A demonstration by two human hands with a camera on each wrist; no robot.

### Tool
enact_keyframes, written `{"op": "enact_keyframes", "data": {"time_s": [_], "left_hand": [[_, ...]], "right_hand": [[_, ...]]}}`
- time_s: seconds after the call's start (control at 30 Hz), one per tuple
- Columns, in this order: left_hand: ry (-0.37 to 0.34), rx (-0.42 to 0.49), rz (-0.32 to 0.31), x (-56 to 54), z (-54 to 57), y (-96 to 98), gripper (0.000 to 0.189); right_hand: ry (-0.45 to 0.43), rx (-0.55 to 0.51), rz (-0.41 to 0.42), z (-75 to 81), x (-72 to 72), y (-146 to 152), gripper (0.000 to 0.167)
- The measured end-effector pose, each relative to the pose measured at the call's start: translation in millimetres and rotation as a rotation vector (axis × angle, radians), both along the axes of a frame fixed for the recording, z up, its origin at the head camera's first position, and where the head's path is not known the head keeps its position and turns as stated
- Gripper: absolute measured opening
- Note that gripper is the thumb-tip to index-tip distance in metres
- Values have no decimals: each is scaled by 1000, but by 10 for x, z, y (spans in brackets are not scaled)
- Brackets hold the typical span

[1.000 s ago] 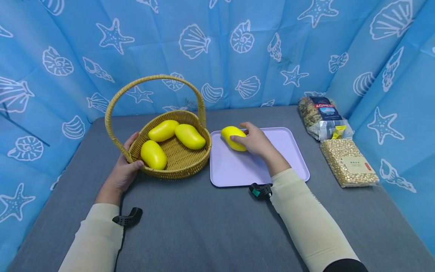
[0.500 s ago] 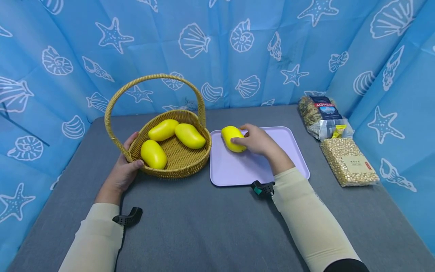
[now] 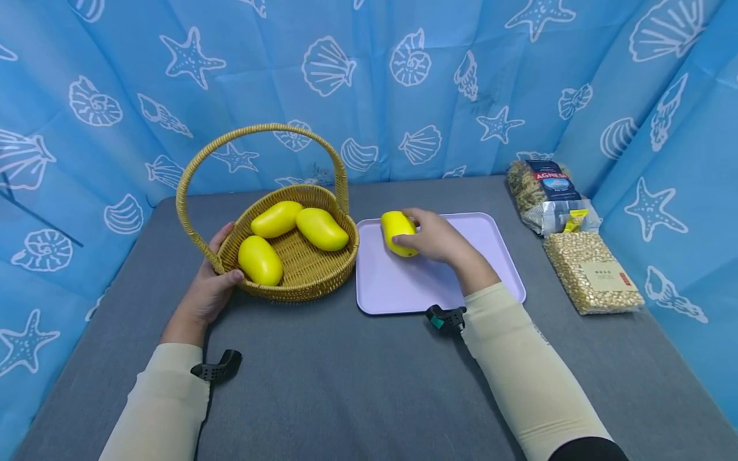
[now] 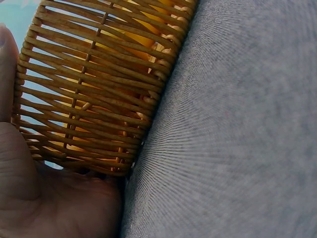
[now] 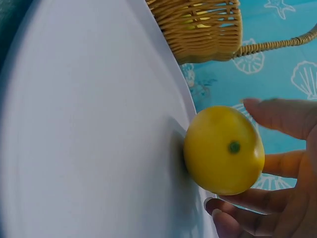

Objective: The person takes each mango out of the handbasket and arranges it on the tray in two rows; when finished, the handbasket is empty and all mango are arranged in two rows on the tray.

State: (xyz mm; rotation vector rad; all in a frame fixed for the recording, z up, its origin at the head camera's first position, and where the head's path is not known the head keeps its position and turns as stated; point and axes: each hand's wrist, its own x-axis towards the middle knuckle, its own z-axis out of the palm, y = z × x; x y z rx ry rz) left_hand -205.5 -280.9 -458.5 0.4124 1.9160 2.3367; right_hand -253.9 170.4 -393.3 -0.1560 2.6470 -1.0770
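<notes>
The left hand [image 3: 210, 285] holds the left side of a basket [image 3: 302, 291] bearing three mangoes [image 3: 261, 260]. The right hand [image 3: 437, 238] curls round another mango [image 3: 395, 229], seemingly resting on the tray [image 3: 398, 291], though perhaps slightly raised.

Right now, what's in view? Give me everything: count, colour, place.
table: 1, grey, beneath everything
curtain: panel count unclear, blue with white sea shapes, behind and at both sides
basket: 1, golden brown, left side of table
tray: 1, lilac, right of basket
mangoes: 3, yellow, in basket
lone mango: 1, yellow, at tray's far left
pasta bag: 1, clear with dark blue label, far right
grain pack: 1, beige, just nearer than pasta bag
wrist cameras: 2, black, one per wrist
sleeves: 2, cream, on both arms
left hand: 1, gripping basket's left side
right hand: 1, holding lone mango
</notes>
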Motion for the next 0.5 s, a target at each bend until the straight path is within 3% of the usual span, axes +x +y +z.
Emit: {"op": "enact_keyframes", "data": {"time_s": [0.23, 0.5], "left_hand": [[11, 3, -9, -4, -9, 2, 90], [37, 16, -15, -6, -15, 16, 92]], "right_hand": [[-2, 12, 16, -8, -19, 7, 87], [-5, 4, 21, -41, -36, -6, 86]]}}
